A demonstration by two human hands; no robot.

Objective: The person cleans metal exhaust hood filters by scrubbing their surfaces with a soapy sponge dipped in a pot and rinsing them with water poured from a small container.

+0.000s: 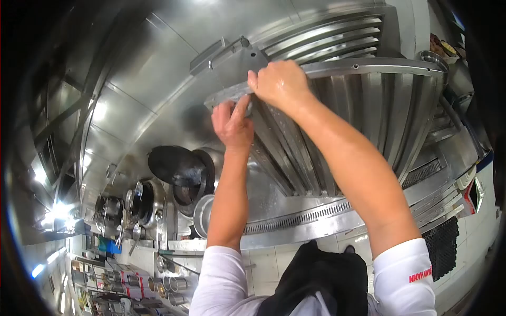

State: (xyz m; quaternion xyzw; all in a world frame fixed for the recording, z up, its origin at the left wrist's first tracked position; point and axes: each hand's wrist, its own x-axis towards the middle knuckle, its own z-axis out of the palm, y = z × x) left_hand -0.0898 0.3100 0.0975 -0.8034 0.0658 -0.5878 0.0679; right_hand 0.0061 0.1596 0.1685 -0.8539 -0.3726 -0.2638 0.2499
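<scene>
A large metal baffle filter with long parallel slats stands tilted in front of me, its framed edge uppermost. My right hand is closed over this upper edge, near its left end. Lower down, at the same corner, my left hand has its fingers bent around the frame, the index finger lying along it. The two hands are close together but apart. Behind the filter is another slatted metal panel, against the steel wall. The fingertips of both hands are partly hidden by the frame.
Black woks and a round metal pan stand on the left side of the steel range. A slotted drain channel runs along the counter's front edge. A black rubber mat lies on the tiled floor at right.
</scene>
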